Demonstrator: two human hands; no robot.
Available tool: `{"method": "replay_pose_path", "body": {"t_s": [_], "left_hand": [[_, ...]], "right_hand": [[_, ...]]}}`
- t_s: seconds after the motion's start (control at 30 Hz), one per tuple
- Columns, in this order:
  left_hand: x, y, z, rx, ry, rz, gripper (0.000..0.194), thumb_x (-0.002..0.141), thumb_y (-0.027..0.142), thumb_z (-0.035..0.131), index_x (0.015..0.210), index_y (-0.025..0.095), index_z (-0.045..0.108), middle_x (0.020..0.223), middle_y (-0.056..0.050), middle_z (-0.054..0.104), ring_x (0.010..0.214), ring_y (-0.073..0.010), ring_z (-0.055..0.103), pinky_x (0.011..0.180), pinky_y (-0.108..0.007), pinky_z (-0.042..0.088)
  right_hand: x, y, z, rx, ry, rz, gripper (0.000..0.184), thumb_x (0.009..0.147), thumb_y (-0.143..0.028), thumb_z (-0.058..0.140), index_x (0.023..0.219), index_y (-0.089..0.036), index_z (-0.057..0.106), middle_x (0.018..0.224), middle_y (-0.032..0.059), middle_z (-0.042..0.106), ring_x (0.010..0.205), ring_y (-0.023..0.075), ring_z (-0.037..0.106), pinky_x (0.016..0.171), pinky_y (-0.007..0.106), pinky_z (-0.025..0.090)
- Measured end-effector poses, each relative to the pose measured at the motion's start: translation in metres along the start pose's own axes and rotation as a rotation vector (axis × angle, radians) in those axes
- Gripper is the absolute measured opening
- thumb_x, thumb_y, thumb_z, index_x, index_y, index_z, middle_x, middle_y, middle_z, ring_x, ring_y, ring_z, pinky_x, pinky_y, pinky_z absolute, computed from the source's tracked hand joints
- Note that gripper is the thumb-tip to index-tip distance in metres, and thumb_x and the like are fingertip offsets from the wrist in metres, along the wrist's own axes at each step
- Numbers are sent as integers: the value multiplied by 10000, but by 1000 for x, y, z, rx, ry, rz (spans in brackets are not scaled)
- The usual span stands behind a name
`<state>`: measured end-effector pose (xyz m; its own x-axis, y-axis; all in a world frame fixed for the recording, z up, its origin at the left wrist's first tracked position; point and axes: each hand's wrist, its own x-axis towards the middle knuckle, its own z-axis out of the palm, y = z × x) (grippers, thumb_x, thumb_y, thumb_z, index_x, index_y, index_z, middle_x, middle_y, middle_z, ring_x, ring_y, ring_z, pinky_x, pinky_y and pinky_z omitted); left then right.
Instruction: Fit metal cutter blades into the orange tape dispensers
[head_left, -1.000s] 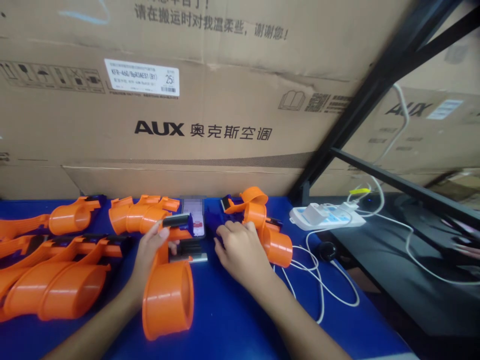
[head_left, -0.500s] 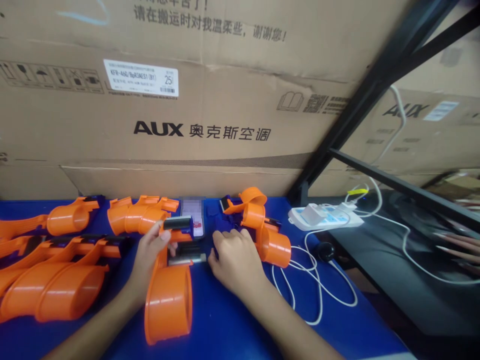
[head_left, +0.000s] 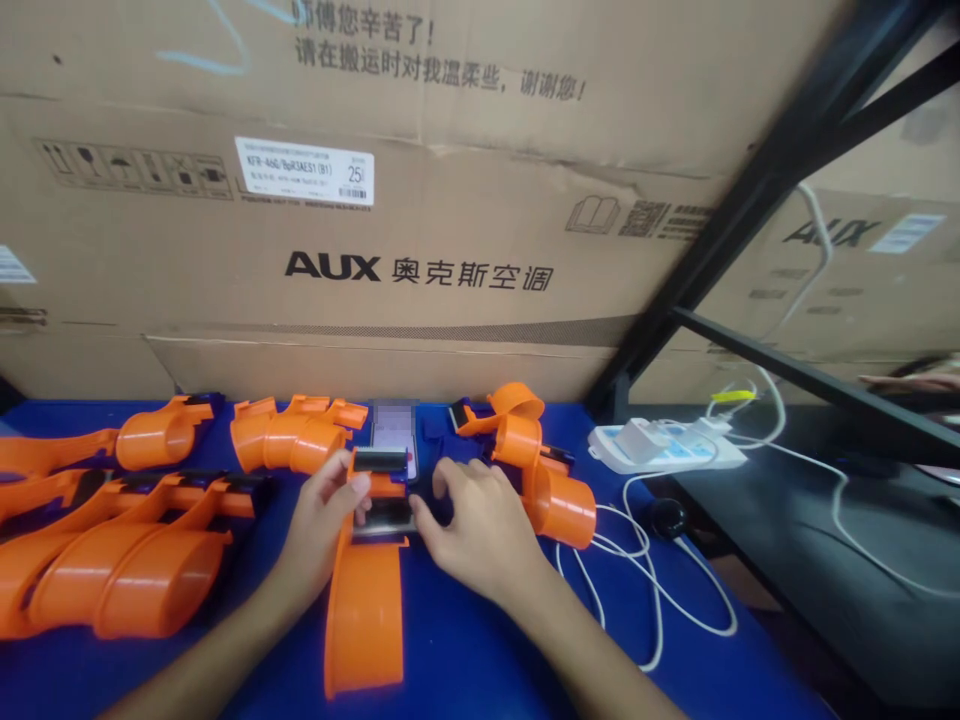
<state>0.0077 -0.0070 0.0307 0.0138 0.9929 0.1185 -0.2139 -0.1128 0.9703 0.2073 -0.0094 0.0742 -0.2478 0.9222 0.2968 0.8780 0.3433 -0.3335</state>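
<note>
My left hand (head_left: 326,515) is closed around an orange tape dispenser (head_left: 365,620) by its upper frame. The dispenser has a black roller (head_left: 380,460) at the top, a dark strip with a metallic edge below it, and a wide orange ring hanging toward me. My right hand (head_left: 480,525) is beside its right end, thumb tip at the strip's end. The thumb and index finger are apart; the other fingers are curled and partly hidden. Dark blue plastic parts (head_left: 436,432) lie just beyond the right hand.
Several orange dispensers (head_left: 161,580) lie at the left, more (head_left: 292,430) at the back, and others (head_left: 562,505) right of my hand. A phone (head_left: 393,425) lies behind the dispenser. A white power strip (head_left: 667,445) and cables (head_left: 652,570) are at the right. Cardboard boxes (head_left: 450,340) stand behind.
My left hand has shifted the dispenser slightly right in view. The right hand's thumb and index finger have spread apart from a more closed pose, near the dispenser's end. The view has shifted slightly.
</note>
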Motion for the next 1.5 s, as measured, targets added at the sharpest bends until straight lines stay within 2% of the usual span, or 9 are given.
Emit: {"method": "replay_pose_path", "body": {"t_s": [0.07, 0.17, 0.23, 0.43, 0.63, 0.8, 1.17, 1.33, 1.5], "left_hand": [[1, -1, 0, -2, 4, -5, 237, 891, 425, 706, 948, 206, 635, 712, 30, 597, 600, -127, 518, 577, -240, 419], [1, -2, 0, 20, -15, -2, 236, 892, 428, 706, 929, 207, 631, 705, 29, 613, 609, -129, 545, 585, -237, 433], [0, -1, 2, 32, -45, -3, 234, 893, 427, 706, 904, 207, 626, 699, 27, 627, 610, -132, 569, 595, -238, 449], [-4, 3, 11, -15, -124, -71, 269, 915, 448, 685, 1027, 208, 638, 686, 4, 699, 615, -173, 664, 627, -271, 516], [-7, 4, 16, 16, -45, -120, 283, 922, 472, 687, 980, 195, 670, 648, -8, 710, 533, -173, 676, 563, -260, 508], [-7, 7, 14, 78, -29, -110, 278, 899, 463, 710, 938, 188, 692, 705, -21, 739, 476, -144, 637, 508, -243, 485], [-9, 9, 13, 89, -52, -92, 263, 910, 460, 699, 864, 202, 676, 583, 7, 689, 460, -146, 620, 536, -244, 493], [-6, 7, 15, -112, 16, -198, 297, 869, 479, 740, 875, 187, 687, 488, 14, 628, 446, -145, 587, 552, -239, 493], [-6, 17, 22, -392, 110, -365, 303, 811, 421, 822, 922, 164, 708, 605, 15, 667, 476, -122, 584, 498, -217, 479]], "right_hand": [[0, -1, -2, 254, 57, -24, 128, 915, -296, 605, 1000, -200, 613, 772, 25, 667, 731, 209, 623, 689, 350, 441], [-2, -5, -1, 571, 105, -88, 346, 947, -280, 602, 1284, -214, 558, 905, 27, 701, 779, 180, 661, 709, 317, 516], [-3, -8, 2, 629, 124, -101, 405, 944, -292, 638, 1334, -221, 553, 967, 37, 715, 801, 173, 674, 725, 310, 544], [-5, -9, 19, 572, 229, -105, 434, 939, -193, 591, 1372, -216, 579, 963, 44, 731, 767, 168, 679, 730, 317, 581], [-10, -7, 33, 524, 339, -214, 435, 933, -186, 592, 1368, -202, 599, 953, 59, 733, 789, 189, 702, 719, 341, 619], [-12, -7, 31, 461, 361, -295, 440, 953, -177, 566, 1393, -184, 584, 925, 69, 734, 791, 202, 694, 716, 362, 623], [-12, -6, 27, 382, 358, -338, 409, 981, -184, 520, 1384, -148, 583, 912, 80, 709, 785, 207, 668, 703, 367, 610], [-7, -3, 29, 431, 332, -341, 477, 984, -223, 579, 1458, -185, 551, 889, 66, 721, 792, 204, 686, 694, 340, 610], [0, 4, 32, 389, 320, -403, 510, 999, -194, 540, 1507, -176, 507, 921, 87, 738, 795, 208, 697, 710, 344, 623]]}}
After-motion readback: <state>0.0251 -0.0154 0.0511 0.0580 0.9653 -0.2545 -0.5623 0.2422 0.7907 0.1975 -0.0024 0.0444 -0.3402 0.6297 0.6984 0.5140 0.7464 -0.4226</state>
